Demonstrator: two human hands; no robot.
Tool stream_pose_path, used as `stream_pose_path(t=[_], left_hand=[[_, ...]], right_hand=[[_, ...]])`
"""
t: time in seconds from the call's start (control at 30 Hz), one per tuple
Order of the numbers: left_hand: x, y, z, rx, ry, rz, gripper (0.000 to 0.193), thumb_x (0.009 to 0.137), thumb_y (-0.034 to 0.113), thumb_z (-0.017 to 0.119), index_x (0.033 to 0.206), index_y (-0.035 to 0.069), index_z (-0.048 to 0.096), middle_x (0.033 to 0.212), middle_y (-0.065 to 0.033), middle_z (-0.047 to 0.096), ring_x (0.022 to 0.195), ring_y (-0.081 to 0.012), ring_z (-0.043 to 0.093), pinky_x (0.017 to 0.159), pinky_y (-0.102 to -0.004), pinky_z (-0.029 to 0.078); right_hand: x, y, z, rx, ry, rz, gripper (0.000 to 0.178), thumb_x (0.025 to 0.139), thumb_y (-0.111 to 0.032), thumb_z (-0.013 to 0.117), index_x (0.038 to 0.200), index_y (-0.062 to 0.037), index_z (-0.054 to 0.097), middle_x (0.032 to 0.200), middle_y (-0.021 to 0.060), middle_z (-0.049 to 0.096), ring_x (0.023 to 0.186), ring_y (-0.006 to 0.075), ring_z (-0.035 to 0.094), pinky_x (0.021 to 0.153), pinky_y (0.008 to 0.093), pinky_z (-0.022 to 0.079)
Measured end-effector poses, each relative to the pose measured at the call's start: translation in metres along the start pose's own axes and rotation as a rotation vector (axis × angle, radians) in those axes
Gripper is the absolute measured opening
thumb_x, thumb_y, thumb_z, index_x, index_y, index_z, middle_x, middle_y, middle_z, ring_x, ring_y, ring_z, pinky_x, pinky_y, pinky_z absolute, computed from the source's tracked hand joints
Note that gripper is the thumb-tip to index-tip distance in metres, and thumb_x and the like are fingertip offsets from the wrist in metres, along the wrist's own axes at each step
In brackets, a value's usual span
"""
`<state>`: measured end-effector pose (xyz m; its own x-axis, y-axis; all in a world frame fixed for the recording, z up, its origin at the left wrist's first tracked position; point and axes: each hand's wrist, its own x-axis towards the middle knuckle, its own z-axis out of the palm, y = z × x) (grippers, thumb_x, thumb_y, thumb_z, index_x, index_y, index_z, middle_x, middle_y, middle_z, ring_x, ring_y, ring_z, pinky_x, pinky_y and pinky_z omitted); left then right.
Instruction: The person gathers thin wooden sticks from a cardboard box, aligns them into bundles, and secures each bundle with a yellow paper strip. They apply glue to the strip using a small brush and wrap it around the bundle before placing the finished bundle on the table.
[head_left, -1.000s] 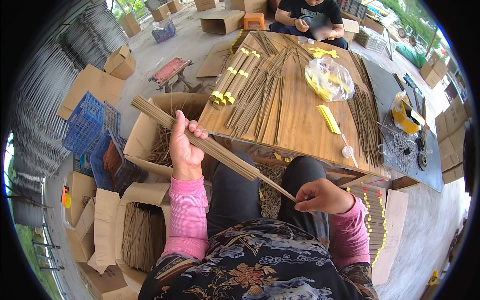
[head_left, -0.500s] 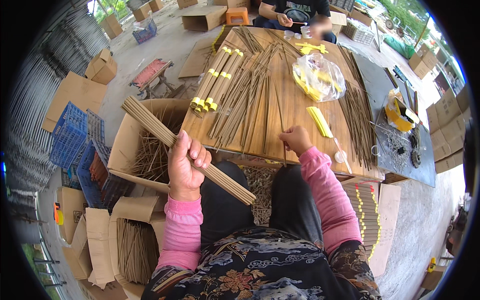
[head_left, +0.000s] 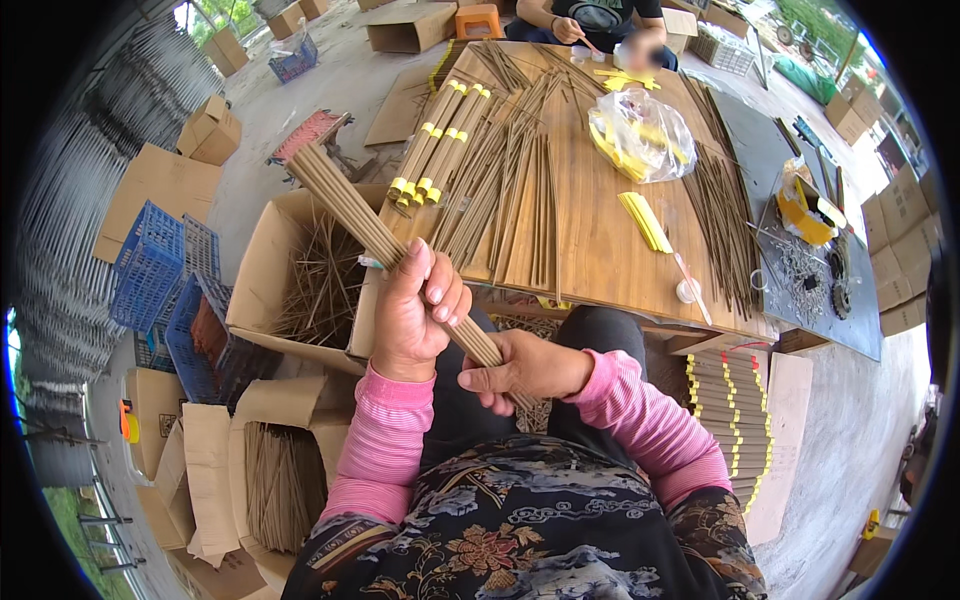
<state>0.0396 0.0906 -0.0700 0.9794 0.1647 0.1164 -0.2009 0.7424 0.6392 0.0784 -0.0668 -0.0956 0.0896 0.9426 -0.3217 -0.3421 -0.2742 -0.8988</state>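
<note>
My left hand [head_left: 415, 315] is wrapped round a bundle of thin brown incense sticks [head_left: 345, 205], which slants from upper left to lower right over my lap. Lower on the same bundle, my right hand [head_left: 525, 365] closes round its near end, thumb on top. On the wooden table [head_left: 590, 260] lie loose sticks [head_left: 500, 210] in rows. Left of them, finished-looking bundles [head_left: 430, 150] are stacked, wrapped with yellow paper bands. A fan of yellow paper strips [head_left: 645, 222] rests towards the right, by a small white cup [head_left: 688, 290] and a pale flat stick.
An open carton [head_left: 250, 290] of jumbled sticks stands left of the table, another carton [head_left: 208, 470] below it. A plastic bag [head_left: 665, 125] holds yellow paper. Across the table sits a person whose hand [head_left: 567, 30] holds a thin tool. Banded bundles [head_left: 730, 420] lie low at right.
My right hand has left the table edge, where it pinched a stick, and now grips the bundle's lower end. My left hand and the bundle have shifted right.
</note>
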Motion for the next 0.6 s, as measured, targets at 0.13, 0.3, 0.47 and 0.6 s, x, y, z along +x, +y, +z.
stream_pose_path(t=[0.13,0.3,0.47,0.6], left_hand=[[-0.009,0.004,0.012,0.039,0.078,0.103,0.029,0.092,0.029,0.044,0.069,0.012,0.044,0.055,0.0017,0.041,0.042,-0.0087,0.04,0.041,-0.0234,0.037],[-0.01,0.035,0.012,0.065,0.217,0.247,0.03,0.091,0.031,0.047,0.068,0.012,0.046,0.055,0.0016,0.043,0.045,-0.0088,0.042,0.044,-0.0232,0.038],[-0.017,0.032,0.023,0.115,0.262,0.321,0.029,0.089,0.034,0.049,0.072,0.012,0.046,0.059,0.0004,0.045,0.051,-0.0107,0.045,0.049,-0.0251,0.041],[-0.033,-0.011,0.036,0.158,0.273,0.186,0.03,0.086,0.033,0.056,0.074,0.008,0.046,0.06,-0.0032,0.049,0.052,-0.0144,0.049,0.05,-0.0288,0.044]], right_hand=[[-0.004,0.012,0.017,-0.617,0.476,-0.401,0.031,0.082,-0.027,0.06,0.08,0.0011,0.048,0.062,0.0151,0.057,0.05,0.0298,0.056,0.049,0.0364,0.045],[-0.009,0.027,0.027,-0.865,0.681,-0.441,0.025,0.079,-0.02,0.06,0.076,0.0,0.045,0.063,0.0202,0.056,0.059,0.0381,0.057,0.052,0.0422,0.046],[-0.013,0.023,0.031,-0.935,0.736,-0.493,0.024,0.078,-0.018,0.06,0.075,-0.0002,0.044,0.06,0.0205,0.054,0.058,0.0384,0.056,0.051,0.0428,0.046],[-0.013,0.017,0.037,-0.864,0.748,-0.452,0.024,0.078,-0.02,0.061,0.079,-0.0002,0.047,0.062,0.0206,0.055,0.061,0.038,0.057,0.054,0.0422,0.045]])
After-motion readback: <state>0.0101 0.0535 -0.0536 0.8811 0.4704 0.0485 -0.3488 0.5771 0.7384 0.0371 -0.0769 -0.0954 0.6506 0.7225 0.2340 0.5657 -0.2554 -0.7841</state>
